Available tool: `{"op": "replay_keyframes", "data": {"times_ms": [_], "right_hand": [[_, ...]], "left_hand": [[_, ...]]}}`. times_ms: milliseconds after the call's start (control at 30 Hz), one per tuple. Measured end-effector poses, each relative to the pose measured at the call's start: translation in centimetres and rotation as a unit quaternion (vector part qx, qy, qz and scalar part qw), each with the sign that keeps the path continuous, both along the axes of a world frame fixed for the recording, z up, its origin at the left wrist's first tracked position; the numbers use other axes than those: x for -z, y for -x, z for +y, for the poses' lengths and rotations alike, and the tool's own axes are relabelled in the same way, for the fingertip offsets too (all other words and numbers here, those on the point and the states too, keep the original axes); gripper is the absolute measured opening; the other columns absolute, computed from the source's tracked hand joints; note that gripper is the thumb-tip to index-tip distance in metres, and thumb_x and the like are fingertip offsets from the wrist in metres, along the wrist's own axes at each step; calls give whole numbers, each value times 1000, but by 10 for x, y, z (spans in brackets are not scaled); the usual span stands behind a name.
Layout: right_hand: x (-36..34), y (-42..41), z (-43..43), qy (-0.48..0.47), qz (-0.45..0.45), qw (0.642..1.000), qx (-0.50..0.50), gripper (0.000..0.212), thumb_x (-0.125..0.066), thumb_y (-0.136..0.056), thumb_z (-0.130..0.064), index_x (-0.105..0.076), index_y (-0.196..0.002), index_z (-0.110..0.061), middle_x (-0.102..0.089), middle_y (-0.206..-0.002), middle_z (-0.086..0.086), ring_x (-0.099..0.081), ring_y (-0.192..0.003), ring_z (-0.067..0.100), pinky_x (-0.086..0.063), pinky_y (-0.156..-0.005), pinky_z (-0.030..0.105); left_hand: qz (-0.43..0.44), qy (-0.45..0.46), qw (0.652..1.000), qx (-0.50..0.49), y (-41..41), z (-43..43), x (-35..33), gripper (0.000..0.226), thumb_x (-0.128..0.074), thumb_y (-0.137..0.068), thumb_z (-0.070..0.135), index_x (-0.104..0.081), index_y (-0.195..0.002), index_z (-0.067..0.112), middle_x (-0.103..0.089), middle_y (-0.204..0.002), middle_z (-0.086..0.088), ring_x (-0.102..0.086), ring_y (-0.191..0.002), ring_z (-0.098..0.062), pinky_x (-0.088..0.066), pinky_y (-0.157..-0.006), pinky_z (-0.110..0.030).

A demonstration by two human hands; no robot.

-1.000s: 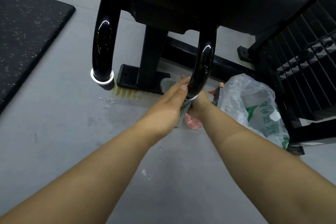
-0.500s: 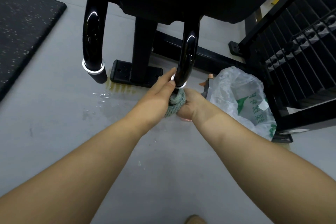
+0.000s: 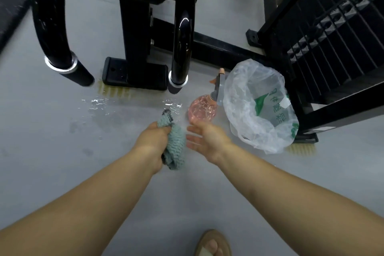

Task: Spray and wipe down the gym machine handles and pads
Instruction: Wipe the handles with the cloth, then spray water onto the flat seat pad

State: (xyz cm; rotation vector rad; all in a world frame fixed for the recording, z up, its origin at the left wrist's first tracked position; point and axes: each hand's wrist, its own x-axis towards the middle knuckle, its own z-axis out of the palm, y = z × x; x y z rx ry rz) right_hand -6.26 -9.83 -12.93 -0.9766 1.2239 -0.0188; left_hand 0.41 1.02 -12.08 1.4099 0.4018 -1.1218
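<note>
Head view: left hand [image 3: 152, 140] fisted around the green cloth [image 3: 174, 145], right hand [image 3: 207, 138] empty with fingers spread, just right of the cloth, both below and clear of the handles. Two glossy black handles hang far of the hands, left handle [image 3: 52, 27] and right handle [image 3: 181, 48], wet patches [image 3: 97, 104] on the floor beneath. Pink spray bottle [image 3: 202, 108] stands on the floor just far of the right hand, touching a clear plastic bag [image 3: 259, 106] to its right.

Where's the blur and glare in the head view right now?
Head view: right hand smeared by motion blur, left hand and cloth sharper; glare streaks on both glossy handles and the wet floor; wide-angle bending at the edges.
</note>
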Motion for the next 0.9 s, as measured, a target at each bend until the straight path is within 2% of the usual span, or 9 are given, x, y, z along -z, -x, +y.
{"op": "replay_keyframes", "data": {"times_ms": [67,167,267,367,533,667,733,800,900], "right_hand": [[12,10,-20,151,20,987,45,17,-55,-91,-7,-51,-108,-10,-52,-92,2,-52,-73,15,-48,-65,29],[21,13,-46,339,33,940,-27,61,-69,-84,-13,-36,-135,-13,-48,-113,-5,-52,-94,14,-48,-81,29],[28,2,-74,406,22,902,-143,93,-78,-76,-21,-19,-148,-21,-39,-138,-5,-48,-112,15,-45,-93,31],[33,-13,-94,442,11,874,-201,100,-82,-71,-23,-18,-147,-27,-47,-133,-6,-51,-113,16,-47,-95,34],[32,-28,-98,418,-40,884,-207,71,-79,-73,-25,-38,-131,-24,-55,-105,-14,-60,-86,-4,-51,-84,19],[13,-31,-81,431,-19,879,-201,57,-74,-78,-31,-47,-125,-18,-52,-118,-2,-56,-81,-2,-44,-74,6],[-4,-20,-71,430,-4,878,-210,52,-69,-81,-34,-46,-124,-18,-50,-123,2,-56,-97,6,-44,-83,13],[-36,-12,-59,372,1,905,-207,41,-66,-86,-26,-47,-122,-18,-53,-122,0,-56,-105,14,-47,-86,21],[-89,-1,-35,302,3,945,-127,29,-60,-90,-11,-50,-117,-12,-57,-114,-2,-64,-92,20,-52,-78,31]], "left_hand": [[-22,-10,1000,-18,-7,1,1,14,-41,-97,9,-52,-92,17,-59,-86,-7,-58,-72,-23,-49,-68,-32],[-36,-18,998,-44,-20,5,-1,11,-45,-96,16,-51,-103,20,-59,-87,-4,-58,-74,-22,-47,-66,-30],[-36,-19,998,-47,-27,7,-5,12,-47,-96,19,-52,-106,21,-61,-87,-3,-60,-75,-22,-47,-64,-31],[-39,-20,998,-37,-29,7,-9,11,-46,-96,17,-52,-104,20,-60,-84,-4,-59,-72,-22,-46,-62,-30],[-25,-12,1000,1,-37,10,-18,14,-44,-97,17,-54,-88,21,-61,-86,-5,-60,-77,-24,-50,-76,-38],[-10,-38,999,23,-53,21,-36,11,-44,-97,20,-55,-100,21,-62,-91,-8,-61,-83,-27,-50,-78,-41],[3,-46,999,7,-64,31,-59,11,-46,-97,21,-56,-98,19,-62,-88,-7,-60,-77,-25,-49,-68,-33],[4,-54,999,-7,-79,46,-90,12,-47,-97,21,-56,-101,15,-62,-83,-7,-58,-71,-23,-45,-61,-29],[-11,-81,996,48,-95,77,-137,14,-49,-96,21,-60,-98,13,-63,-80,-7,-59,-68,-22,-44,-61,-28]]}}
